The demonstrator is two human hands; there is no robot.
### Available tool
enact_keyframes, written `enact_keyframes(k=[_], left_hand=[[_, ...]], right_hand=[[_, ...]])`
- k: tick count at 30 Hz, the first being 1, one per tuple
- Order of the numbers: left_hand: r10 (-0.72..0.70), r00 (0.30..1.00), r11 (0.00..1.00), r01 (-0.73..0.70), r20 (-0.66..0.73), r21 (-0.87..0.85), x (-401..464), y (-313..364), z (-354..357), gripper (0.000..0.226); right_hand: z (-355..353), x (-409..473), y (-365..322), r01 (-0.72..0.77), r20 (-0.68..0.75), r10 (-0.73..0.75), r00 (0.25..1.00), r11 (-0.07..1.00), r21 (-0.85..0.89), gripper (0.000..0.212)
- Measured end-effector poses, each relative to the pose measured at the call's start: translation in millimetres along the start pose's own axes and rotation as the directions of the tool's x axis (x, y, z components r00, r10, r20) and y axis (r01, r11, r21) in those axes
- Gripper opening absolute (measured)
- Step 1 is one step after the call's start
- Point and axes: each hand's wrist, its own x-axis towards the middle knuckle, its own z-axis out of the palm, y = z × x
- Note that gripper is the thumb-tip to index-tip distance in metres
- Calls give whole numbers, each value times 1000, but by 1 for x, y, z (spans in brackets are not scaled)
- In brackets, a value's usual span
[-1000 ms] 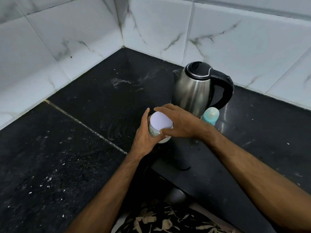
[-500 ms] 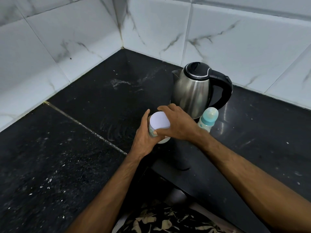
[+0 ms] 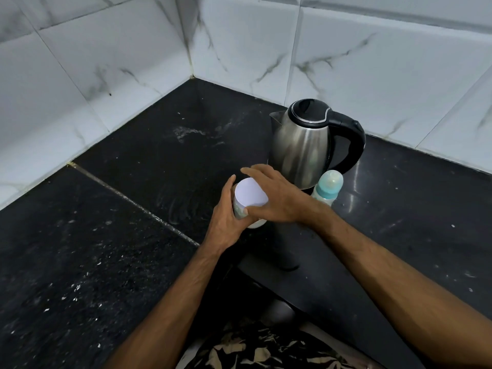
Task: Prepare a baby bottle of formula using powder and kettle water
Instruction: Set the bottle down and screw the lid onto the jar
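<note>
The powder jar [image 3: 249, 202], a small round container with a flat white lid [image 3: 250, 192], stands on the dark surface [image 3: 111, 251] near its front edge, just in front of the kettle. The left hand [image 3: 226, 217] wraps around the jar's left side, thumb up along the wall and fingers curled round the body, holding it steady. The right hand [image 3: 277, 198] lies over the lid from the right, its fingers [image 3: 255, 171] arched across the far rim and its thumb pressed on the near rim, so the lid is gripped between them. The lid sits on the jar; whether it is loosened cannot be told.

Just to the right of the right wrist stands the baby bottle [image 3: 327, 188], upright, with a pale teal cap, close to the foot of the kettle [image 3: 303, 145]. The kettle is steel with a black lid and a black handle turned to the right, its spout pointing left.

The surface is black speckled stone with a seam running diagonally on the left and pale smears near the corner. White marble-pattern tiles [image 3: 111, 75] cover the two walls that meet behind it. At the lower edge a piece of leaf-patterned cloth [image 3: 266, 352] shows.
</note>
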Motion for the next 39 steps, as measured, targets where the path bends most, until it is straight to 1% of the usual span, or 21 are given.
enact_keyframes(k=[2,3,6,8,10,12,14,15,18,20,22,24,25,26,28,30,32,33,35,37,39], left_hand=[[1,1000,1000,-1,4,-13,-1,-1,0,106],[-2,1000,1000,2,5,-15,-1,-1,0,107],[-4,1000,1000,4,-1,-13,-2,1,0,109],[5,1000,1000,-5,-7,-6,-1,1,0,109],[12,1000,1000,-12,-4,-1,-1,0,0,105],[5,1000,1000,-5,2,-5,-2,-1,0,104],[2,1000,1000,-2,2,-8,-2,-1,0,106],[-3,1000,1000,3,1,-9,-1,-1,0,106],[-13,1000,1000,13,-4,-5,0,-1,0,105],[2,1000,1000,-2,-7,3,0,-2,0,103],[12,1000,1000,-12,-5,2,-1,-3,0,103],[12,1000,1000,-12,-4,-3,-1,-5,0,105],[6,1000,1000,-6,-6,0,-1,-5,0,105],[0,1000,1000,0,-8,5,0,-5,0,104],[-14,1000,1000,15,-12,12,1,-5,1,102],[-17,1000,1000,17,-14,17,1,-6,0,100],[5,1000,1000,-5,-3,18,1,-6,0,98],[12,1000,1000,-12,1,15,0,-5,0,99],[5,1000,1000,-5,1,-8,-1,-2,0,102],[-2,1000,1000,2,4,-21,-1,-1,1,103],[2,1000,1000,-2,11,-22,-1,-3,1,104]], right_hand=[[-2,1,3,23,96,-29,995,998,65,92],[-1,1,5,17,92,-23,995,998,67,92],[6,-1,2,-80,-65,80,995,997,-10,90],[10,-2,-1,-129,-132,118,984,989,-77,92],[10,-2,-1,-94,-106,89,990,994,-50,94],[5,-1,0,-21,-23,21,999,999,34,94],[3,-1,2,4,21,-5,1000,999,52,94],[3,-1,1,-23,5,23,1000,999,33,93],[10,-2,-5,-145,-118,134,984,985,-92,91],[13,-2,-5,-138,-150,117,982,981,-136,93],[8,-2,-3,-66,-88,59,994,995,-75,95],[0,-2,0,-4,35,4,999,1000,25,97],[-2,-2,1,3,71,-7,997,998,56,97],[-2,-3,0,-6,68,2,998,998,60,97],[2,-3,-4,-91,-33,91,995,996,-5,94],[10,-4,-8,-187,-143,171,975,977,-104,93],[14,-4,-8,-187,-176,162,971,973,-136,95],[13,-4,-7,-154,-150,138,979,983,-104,96],[6,-3,-4,-67,-36,67,997,998,4,97],[-2,-1,0,-19,76,12,997,996,82,96],[-4,1,2,-17,99,9,995,996,84,93]])
